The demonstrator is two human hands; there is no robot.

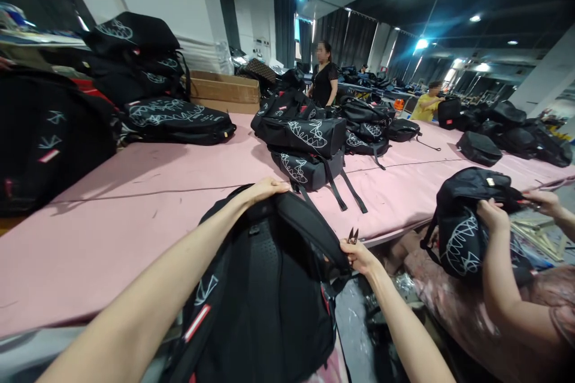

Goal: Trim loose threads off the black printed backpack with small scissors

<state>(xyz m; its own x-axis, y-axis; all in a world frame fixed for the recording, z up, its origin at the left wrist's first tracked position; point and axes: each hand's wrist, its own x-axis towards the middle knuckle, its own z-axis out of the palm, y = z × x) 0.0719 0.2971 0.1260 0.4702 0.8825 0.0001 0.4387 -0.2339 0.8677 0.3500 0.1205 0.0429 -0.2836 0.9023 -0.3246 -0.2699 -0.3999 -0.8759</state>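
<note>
A black backpack (260, 305) stands in front of me, its padded back panel facing me and its top leaning on the table edge. My left hand (268, 189) grips the top of one shoulder strap (309, 221), fingers curled over it. Lower on the same strap, at the right, my right hand (357, 254) pinches the edge. Small dark thread snips (353, 236) also stick up out of that hand, points upward. A white-and-red tag (196, 323) shows on the backpack's left side.
Black backpacks with white scribble prints are stacked on the pink table (179, 215), in a middle pile (309, 137) and a left pile (175, 116). On my right a co-worker's hands handle another backpack (462, 239). A cardboard box (224, 90) and two people stand farther back.
</note>
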